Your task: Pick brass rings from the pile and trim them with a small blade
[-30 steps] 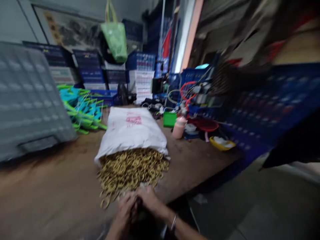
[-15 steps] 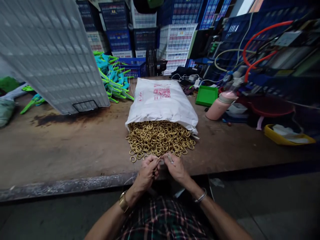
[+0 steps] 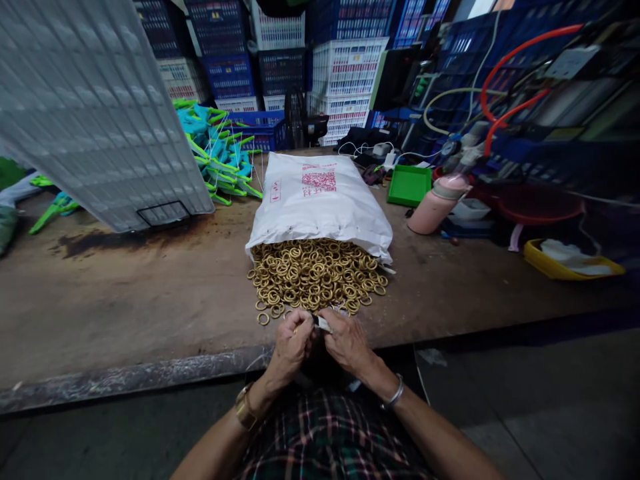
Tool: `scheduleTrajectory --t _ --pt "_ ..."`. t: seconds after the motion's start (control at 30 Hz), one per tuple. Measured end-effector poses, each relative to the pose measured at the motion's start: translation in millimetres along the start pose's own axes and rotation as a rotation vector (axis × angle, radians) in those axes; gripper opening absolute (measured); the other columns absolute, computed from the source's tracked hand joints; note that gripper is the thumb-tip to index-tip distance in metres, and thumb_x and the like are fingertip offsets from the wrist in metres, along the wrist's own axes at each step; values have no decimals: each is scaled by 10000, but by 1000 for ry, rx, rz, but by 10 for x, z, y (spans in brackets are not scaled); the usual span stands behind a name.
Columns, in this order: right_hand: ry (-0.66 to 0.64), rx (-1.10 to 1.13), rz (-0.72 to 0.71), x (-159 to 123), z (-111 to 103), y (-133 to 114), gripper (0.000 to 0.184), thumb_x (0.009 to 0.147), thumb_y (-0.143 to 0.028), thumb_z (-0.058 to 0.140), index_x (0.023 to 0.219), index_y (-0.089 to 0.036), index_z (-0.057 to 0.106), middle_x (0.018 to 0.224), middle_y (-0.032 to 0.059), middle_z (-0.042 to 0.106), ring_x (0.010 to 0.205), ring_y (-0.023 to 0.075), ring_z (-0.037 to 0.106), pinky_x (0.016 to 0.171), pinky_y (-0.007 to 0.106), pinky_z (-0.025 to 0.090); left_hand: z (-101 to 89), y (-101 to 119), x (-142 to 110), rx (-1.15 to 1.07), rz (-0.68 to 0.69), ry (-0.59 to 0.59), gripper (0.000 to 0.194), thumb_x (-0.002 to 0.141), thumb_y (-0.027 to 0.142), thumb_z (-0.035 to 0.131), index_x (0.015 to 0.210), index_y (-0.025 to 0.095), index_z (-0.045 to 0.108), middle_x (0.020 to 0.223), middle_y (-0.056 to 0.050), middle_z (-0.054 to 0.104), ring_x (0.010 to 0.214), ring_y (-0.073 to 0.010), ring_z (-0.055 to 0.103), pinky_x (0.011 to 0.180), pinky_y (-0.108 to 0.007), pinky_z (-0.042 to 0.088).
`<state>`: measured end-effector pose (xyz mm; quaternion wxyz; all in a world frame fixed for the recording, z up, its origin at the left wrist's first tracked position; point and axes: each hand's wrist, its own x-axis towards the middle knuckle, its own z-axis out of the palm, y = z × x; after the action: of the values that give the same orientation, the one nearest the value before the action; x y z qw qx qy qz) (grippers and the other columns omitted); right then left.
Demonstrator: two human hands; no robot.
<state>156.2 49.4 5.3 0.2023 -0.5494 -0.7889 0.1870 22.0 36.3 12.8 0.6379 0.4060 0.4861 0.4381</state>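
My left hand (image 3: 293, 343) is closed in a pinch at the table's front edge. What sits between its fingers is too small and hidden to make out. My right hand (image 3: 346, 340) is closed around a small whitish piece with a dark end (image 3: 323, 324), whose kind I cannot tell. The dark end points at my left fingertips, and both hands almost touch. Just beyond them, a heap of brass-coloured rings (image 3: 315, 273) spills from the mouth of a white woven sack (image 3: 320, 210), which lies flat with red print on top.
A grey ribbed plastic crate (image 3: 115, 120) stands tilted at the left, beside green and blue plastic hangers (image 3: 225, 160). On the right are a green tray (image 3: 410, 185), a pink bottle (image 3: 433, 210) and a yellow tray (image 3: 565, 270). Stacked crates (image 3: 345, 67) line the back.
The small whitish piece with the dark end now shows between my hands. My right fingers have turned and closed around it. The view has shifted slightly.
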Motion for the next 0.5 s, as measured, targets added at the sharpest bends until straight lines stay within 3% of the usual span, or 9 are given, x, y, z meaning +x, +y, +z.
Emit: scheduleTrajectory --t 0.5 --pt "-195 30 45 -22 7 -26 297 644 -54 384 868 -177 533 738 33 612 671 137 513 597 230 283 -77 -28 -43 98 114 -37 330 764 468 530 659 165 448 537 51 417 434 -49 332 412 -177 268"
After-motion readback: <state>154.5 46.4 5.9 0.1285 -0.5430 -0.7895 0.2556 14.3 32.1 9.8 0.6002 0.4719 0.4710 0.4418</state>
